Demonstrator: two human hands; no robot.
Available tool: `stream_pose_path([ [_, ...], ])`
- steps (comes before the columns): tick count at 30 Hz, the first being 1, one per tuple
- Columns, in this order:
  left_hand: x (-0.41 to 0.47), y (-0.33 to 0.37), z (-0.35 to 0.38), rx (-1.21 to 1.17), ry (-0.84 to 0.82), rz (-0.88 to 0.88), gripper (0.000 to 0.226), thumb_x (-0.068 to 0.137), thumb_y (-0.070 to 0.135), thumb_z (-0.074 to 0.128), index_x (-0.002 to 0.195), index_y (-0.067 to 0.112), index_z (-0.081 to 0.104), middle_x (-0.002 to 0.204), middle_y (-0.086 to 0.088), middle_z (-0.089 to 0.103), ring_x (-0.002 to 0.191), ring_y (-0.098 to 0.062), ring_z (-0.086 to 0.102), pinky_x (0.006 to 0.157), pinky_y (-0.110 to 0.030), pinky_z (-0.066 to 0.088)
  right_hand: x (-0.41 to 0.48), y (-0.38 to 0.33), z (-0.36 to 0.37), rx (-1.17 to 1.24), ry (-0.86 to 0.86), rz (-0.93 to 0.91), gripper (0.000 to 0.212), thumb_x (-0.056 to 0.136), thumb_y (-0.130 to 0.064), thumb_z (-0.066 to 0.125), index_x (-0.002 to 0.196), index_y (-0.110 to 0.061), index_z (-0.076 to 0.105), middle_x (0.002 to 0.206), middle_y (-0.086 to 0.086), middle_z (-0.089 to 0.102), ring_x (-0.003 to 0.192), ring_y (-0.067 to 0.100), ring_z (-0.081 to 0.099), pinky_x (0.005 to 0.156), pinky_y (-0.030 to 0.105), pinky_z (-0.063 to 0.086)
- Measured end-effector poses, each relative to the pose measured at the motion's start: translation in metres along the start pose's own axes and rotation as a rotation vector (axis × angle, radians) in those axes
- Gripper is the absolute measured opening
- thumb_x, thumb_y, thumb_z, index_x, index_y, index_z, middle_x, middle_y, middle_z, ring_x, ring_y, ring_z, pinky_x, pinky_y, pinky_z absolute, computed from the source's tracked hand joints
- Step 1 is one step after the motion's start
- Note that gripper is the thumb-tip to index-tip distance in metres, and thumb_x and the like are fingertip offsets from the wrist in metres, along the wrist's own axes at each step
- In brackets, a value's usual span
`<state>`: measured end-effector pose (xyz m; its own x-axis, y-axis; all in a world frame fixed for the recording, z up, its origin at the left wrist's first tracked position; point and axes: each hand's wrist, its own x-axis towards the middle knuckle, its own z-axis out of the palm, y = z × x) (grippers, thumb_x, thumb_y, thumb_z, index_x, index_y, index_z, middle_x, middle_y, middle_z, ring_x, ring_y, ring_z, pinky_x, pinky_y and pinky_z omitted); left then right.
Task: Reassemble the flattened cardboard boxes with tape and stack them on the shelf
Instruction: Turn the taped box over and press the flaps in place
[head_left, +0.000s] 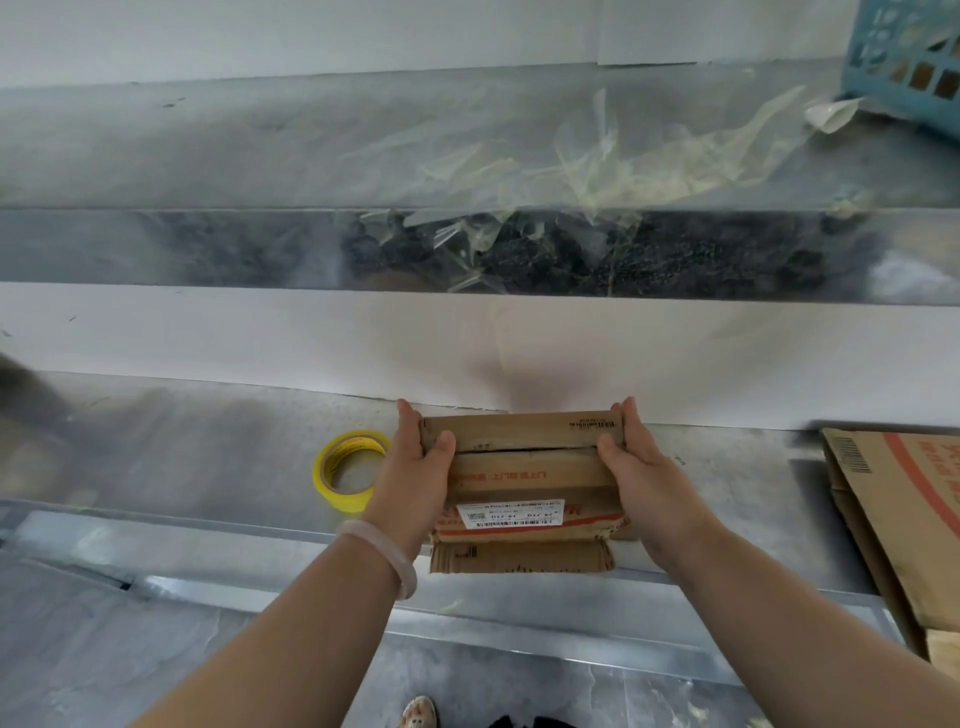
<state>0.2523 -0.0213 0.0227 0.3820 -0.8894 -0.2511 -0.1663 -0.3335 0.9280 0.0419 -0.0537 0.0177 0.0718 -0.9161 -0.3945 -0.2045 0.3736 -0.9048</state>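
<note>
Item: small cardboard box (524, 467), centre of frame, on the lower metal shelf (208, 452).
- Edges and room: the box's far edge lay close to the white back panel (260, 332); its near flap reached the shelf's front lip. Bare metal stretched to the left beyond the yellow tape roll (345, 470), which sat just beside the left hand (415, 467). To the right, a gap of bare shelf separated the box from a larger flattened carton (904, 519) at the frame's right edge.
- Hands: set apart, one on each side of the box. The left hand and right hand (639, 462) both gripped it, thumbs on the top face and fingers wrapped over the far corners. A pale bracelet (384, 551) circled the left wrist.
- Appearance: brown, creased, red print, a white barcode label on the near part, and a dark seam across the top.
- Upper shelf (208, 140): tangled clear tape strips (597, 171) right of centre; blue basket (909, 57) cut off at upper right.
- Unclear: the label text was unreadable, the flattened carton was cropped, and a dark blur at far left could not be identified.
</note>
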Motion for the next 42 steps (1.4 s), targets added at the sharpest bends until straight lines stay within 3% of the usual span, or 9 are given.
stream_pose_path([
  [3,0.002,0.005,-0.003,-0.057,-0.068,-0.059,0.066,0.101,0.023,0.047,0.153,0.03,0.006,0.13,0.013,0.036,0.087,0.001,0.054,0.06,-0.009,0.048,-0.004,-0.009,0.0,0.086,-0.025,0.067,0.058,0.104,-0.037,0.042,0.151,-0.05,0.011,0.126,-0.02,0.039,0.087,0.003,0.054,0.061,0.025,0.049],
  [5,0.001,0.004,-0.004,-0.055,-0.058,-0.035,0.062,0.1,0.022,0.048,0.152,0.03,0.014,0.137,0.008,0.04,0.101,-0.01,0.057,0.075,-0.019,0.052,-0.009,-0.013,0.0,0.062,-0.061,0.041,0.058,0.101,-0.042,0.045,0.152,-0.046,0.015,0.131,-0.015,0.044,0.089,0.003,0.056,0.062,0.023,0.049],
  [13,-0.018,-0.014,-0.023,-0.336,0.056,0.193,0.035,0.097,0.009,0.05,0.121,0.033,0.059,0.117,0.004,0.058,0.104,-0.013,0.058,0.087,-0.028,0.048,-0.058,-0.006,-0.006,-0.309,0.121,-0.341,0.1,0.067,-0.087,0.049,0.152,-0.041,0.021,0.154,-0.019,0.029,0.141,0.006,0.03,0.117,0.042,0.03],
  [18,-0.024,-0.032,-0.011,-0.344,-0.006,0.148,0.037,0.098,0.012,0.047,0.127,0.035,0.049,0.116,0.014,0.054,0.095,0.008,0.055,0.076,-0.01,0.044,-0.065,-0.01,0.003,-0.494,0.118,-0.568,0.082,0.087,-0.066,0.047,0.153,-0.04,0.008,0.159,-0.027,0.004,0.145,-0.009,0.003,0.122,0.027,0.014],
  [21,-0.025,-0.053,-0.012,-0.2,-0.021,0.095,0.034,0.094,0.011,0.057,0.124,0.028,0.051,0.118,0.006,0.058,0.106,-0.005,0.056,0.08,-0.011,0.042,-0.064,-0.013,0.006,-0.739,0.12,-0.81,0.079,0.088,-0.061,0.044,0.151,-0.035,0.003,0.157,-0.026,-0.005,0.145,-0.008,-0.007,0.118,0.015,-0.001],
  [29,-0.025,-0.083,-0.037,0.361,-0.219,0.172,0.034,0.092,0.02,0.06,0.114,0.045,0.054,0.111,0.028,0.058,0.105,0.013,0.052,0.083,-0.004,0.038,-0.034,-0.03,0.023,-1.129,-0.151,-1.144,0.068,0.09,-0.051,0.041,0.152,-0.025,0.028,0.161,-0.003,0.021,0.15,0.01,0.006,0.12,0.035,0.009],
  [33,-0.02,-0.081,-0.057,0.244,-0.239,0.173,0.056,0.08,0.043,0.065,0.133,0.04,0.049,0.124,0.015,0.061,0.115,-0.003,0.057,0.097,-0.033,0.048,-0.038,-0.027,0.033,-1.182,-0.171,-1.186,0.062,0.093,-0.049,0.041,0.151,-0.027,0.034,0.16,-0.005,0.026,0.15,0.011,0.011,0.121,0.037,0.014],
  [36,-0.024,-0.066,-0.064,0.128,-0.368,0.358,0.085,0.081,0.039,0.07,0.15,0.033,0.022,0.141,0.013,0.049,0.125,-0.007,0.051,0.098,-0.031,0.047,-0.042,-0.021,0.042,-1.162,-0.117,-1.272,0.057,0.097,-0.038,0.046,0.15,-0.021,0.036,0.158,-0.004,0.03,0.15,0.015,0.017,0.121,0.042,0.019],
  [42,-0.028,-0.046,-0.068,0.064,-0.326,0.667,0.07,0.088,0.031,0.064,0.148,0.023,0.029,0.141,0.012,0.049,0.127,-0.012,0.05,0.1,-0.026,0.045,-0.052,-0.019,0.052,-0.99,0.002,-1.342,0.055,0.093,-0.021,0.061,0.144,-0.013,0.045,0.154,0.002,0.039,0.147,0.026,0.027,0.119,0.046,0.024],
])
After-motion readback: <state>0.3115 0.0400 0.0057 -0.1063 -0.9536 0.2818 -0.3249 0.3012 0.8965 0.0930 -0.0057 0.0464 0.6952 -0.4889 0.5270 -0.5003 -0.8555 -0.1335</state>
